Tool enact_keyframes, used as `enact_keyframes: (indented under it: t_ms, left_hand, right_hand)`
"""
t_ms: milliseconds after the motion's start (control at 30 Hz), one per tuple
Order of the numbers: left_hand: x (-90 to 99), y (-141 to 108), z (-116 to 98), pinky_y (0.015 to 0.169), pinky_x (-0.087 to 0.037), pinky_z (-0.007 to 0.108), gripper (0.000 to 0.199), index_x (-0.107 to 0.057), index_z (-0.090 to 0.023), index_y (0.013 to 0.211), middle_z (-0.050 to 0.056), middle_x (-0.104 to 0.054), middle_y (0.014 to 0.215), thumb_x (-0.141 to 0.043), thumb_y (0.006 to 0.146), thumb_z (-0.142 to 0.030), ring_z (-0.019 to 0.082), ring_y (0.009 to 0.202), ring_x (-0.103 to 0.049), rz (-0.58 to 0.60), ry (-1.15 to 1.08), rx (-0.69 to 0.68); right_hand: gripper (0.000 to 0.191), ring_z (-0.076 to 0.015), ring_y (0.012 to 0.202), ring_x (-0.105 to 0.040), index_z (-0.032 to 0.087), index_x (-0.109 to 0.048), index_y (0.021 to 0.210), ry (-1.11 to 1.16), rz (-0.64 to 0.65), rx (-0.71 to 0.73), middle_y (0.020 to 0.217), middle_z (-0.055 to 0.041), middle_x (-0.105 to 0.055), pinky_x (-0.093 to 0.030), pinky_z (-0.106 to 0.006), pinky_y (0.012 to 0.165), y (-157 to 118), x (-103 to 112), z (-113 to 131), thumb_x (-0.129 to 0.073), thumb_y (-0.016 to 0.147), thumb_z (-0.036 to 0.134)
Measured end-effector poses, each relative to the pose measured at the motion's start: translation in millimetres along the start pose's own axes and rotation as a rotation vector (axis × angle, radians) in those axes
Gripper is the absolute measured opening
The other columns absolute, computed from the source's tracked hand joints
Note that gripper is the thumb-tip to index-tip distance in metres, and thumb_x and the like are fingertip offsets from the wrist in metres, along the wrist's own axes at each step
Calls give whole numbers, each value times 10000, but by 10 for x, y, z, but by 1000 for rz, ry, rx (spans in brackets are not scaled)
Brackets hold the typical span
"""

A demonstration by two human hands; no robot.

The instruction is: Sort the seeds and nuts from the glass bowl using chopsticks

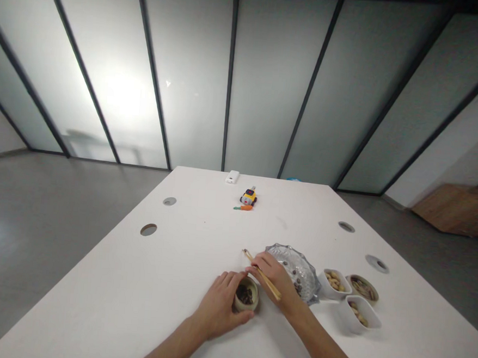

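Observation:
My left hand (pixel 222 304) is wrapped around a small pale round cup (pixel 256 299), thumb in front and fingers behind. Small dark pieces lie inside the cup. In my right hand (pixel 276 273) is a pair of wooden chopsticks (pixel 271 288), slanting across my fingers. Their tips point up and left, beyond the cup, and a tiny dark bit shows at the tips, too small to name. A clear scalloped glass plate (pixel 311 279) sits just right of my right hand, which hides part of it. Several small dark pieces rest on the plate.
Two white bowls (pixel 324 287) (pixel 370 318) of tan nut-like pieces and a round dish (pixel 373 298) of striped seed-like pieces stand at the right. Farther back lie a yellow toy car (pixel 248 197), an orange-handled screwdriver (pixel 246 207) and a white box (pixel 232 177). Round holes pierce the white table (pixel 185 241).

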State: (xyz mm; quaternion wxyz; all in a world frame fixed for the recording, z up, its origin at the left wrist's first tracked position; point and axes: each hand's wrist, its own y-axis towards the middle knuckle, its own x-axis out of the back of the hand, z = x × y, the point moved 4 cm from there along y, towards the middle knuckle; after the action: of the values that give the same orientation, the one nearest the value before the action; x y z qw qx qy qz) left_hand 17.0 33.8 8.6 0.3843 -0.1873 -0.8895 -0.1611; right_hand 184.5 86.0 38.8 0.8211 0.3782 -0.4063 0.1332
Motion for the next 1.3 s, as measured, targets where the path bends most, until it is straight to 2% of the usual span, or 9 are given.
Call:
enact_keyframes:
  t_ms: [433,633,800,967,1100,1300]
  left_hand:
    - [-12,4,20,1099,-406,470,768,-445,-235,1444,116,-597,1349,-820,789,-377,322,1230,-542,3,-6,8]
    - [-1,1,13,1099,-404,455,760,-439,-239,1453,106,-592,1363,-806,799,-361,311,1236,-540,2,-10,10]
    - [19,0,-10,1109,-397,467,754,-439,-237,1454,109,-596,1357,-798,801,-352,316,1242,-538,6,-7,24]
    - [26,5,-25,1100,-405,456,732,-463,-241,1433,101,-601,1352,-808,795,-342,310,1228,-544,12,-14,26]
    - [23,9,-28,1112,-395,467,700,-501,-229,1381,109,-593,1375,-833,775,-339,321,1253,-532,24,-15,40]
    - [30,9,-38,1112,-393,480,685,-505,-228,1369,112,-599,1367,-834,776,-330,325,1252,-537,15,-22,43]
  right_hand:
    - [196,-209,858,-622,215,-612,895,-42,29,26,897,-50,-660,-547,-356,768,-9,-29,9,-496,1053,219]
    - [201,-199,882,-634,222,-638,913,-1,11,-2,916,-45,-672,-561,-344,800,-44,17,38,-496,1054,205]
    - [243,-214,909,-634,236,-658,907,-44,-11,54,904,-45,-683,-560,-371,821,-69,31,69,-476,1068,242]
    - [267,-202,871,-636,226,-625,881,-26,-43,-8,894,-45,-674,-546,-349,786,-92,68,91,-467,1079,311]
    - [267,-202,836,-630,219,-615,890,-59,-30,-5,874,-43,-676,-531,-342,740,-121,51,136,-479,1074,355]
    - [249,-201,849,-645,224,-617,917,-97,-19,13,886,-45,-681,-538,-334,752,-122,40,177,-454,1082,314]
